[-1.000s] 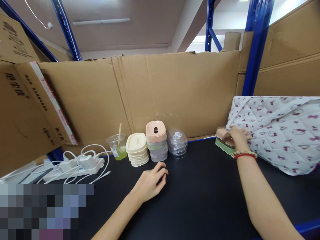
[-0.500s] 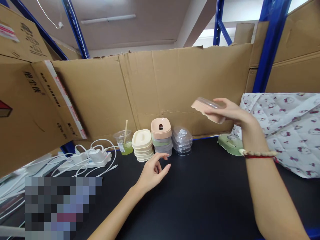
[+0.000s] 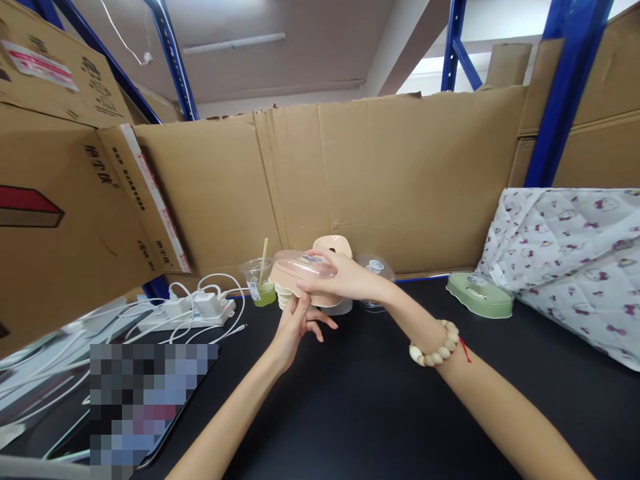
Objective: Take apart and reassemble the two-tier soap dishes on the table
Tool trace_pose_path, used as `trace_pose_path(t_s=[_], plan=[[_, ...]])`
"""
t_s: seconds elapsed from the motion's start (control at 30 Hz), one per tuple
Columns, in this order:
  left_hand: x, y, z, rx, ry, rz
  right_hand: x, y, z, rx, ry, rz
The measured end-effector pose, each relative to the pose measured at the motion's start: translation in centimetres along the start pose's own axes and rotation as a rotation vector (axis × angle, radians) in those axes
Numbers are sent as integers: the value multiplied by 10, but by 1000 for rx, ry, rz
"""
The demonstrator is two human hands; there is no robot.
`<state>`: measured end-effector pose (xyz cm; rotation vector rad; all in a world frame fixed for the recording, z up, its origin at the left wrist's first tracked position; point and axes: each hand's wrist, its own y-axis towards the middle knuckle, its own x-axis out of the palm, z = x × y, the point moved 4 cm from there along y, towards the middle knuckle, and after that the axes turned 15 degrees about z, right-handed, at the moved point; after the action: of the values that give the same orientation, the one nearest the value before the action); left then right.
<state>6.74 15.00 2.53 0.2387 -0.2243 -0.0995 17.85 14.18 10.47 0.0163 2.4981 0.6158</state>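
Observation:
A pink wavy-edged box with a clear plastic cover (image 3: pixel 305 265) is held up in front of the stacks, tilted. My right hand (image 3: pixel 343 277) grips its right end, fingers over the cover and thumb at the near side. From below, my left hand (image 3: pixel 295 327) pinches the near lower edge, its other fingers stretched out underneath. Behind the box, a pink lid with a hole (image 3: pixel 334 245) tops a mostly hidden stack. Only the edges of the cream lids (image 3: pixel 284 297) show to the left. Clear plastic covers (image 3: pixel 377 268) are piled at right, partly behind my right wrist.
A green wavy-edged box (image 3: pixel 479 293) lies at right beside a patterned white cloth (image 3: pixel 575 267). At left are a plastic cup with green drink (image 3: pixel 267 293), a power strip with cables (image 3: pixel 185 313) and a blurred-out tablet (image 3: pixel 150 407). Cardboard (image 3: pixel 375 167) walls the back of the black table.
My right hand has brought the pink box left and down from the right side to the stacks. My left hand, which held nothing, now touches the box's lower edge. The view has shifted slightly.

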Motion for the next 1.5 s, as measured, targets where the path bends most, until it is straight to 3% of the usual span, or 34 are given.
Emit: trace_pose_path(t_s=[0.13,0.23,0.33,0.4,0.5,0.57,0.7,0.87,1.13,1.27,1.4,1.47,1.5], plan=[[-1,-4,11,31,-66,33,-7,3,-7,-43,147,67],[-5,-6,22,84,-92,77,-26,9,-7,-116,139,272],[-7,-5,29,123,-100,98,-51,13,9,-96,-153,579],[-6,-5,30,124,-94,104,-65,14,32,98,-411,672],[-6,-6,30,123,-77,132,-72,16,66,369,-604,542],[-5,-6,29,118,-61,137,-70,19,82,435,-633,410],[-4,-6,26,101,-52,130,-63,22,94,449,-650,313],[-4,-5,25,93,-51,137,-55,19,91,457,-656,269],[-6,-3,25,102,-78,143,-55,21,89,423,-667,263],[-8,-3,25,110,-119,150,-64,23,77,323,-655,455],[-7,-6,28,114,-152,152,-68,19,41,65,-489,683],[-7,-7,29,114,-174,156,-62,14,18,-105,-339,657],[-7,-7,29,115,-187,162,-57,10,7,-191,-258,580]])
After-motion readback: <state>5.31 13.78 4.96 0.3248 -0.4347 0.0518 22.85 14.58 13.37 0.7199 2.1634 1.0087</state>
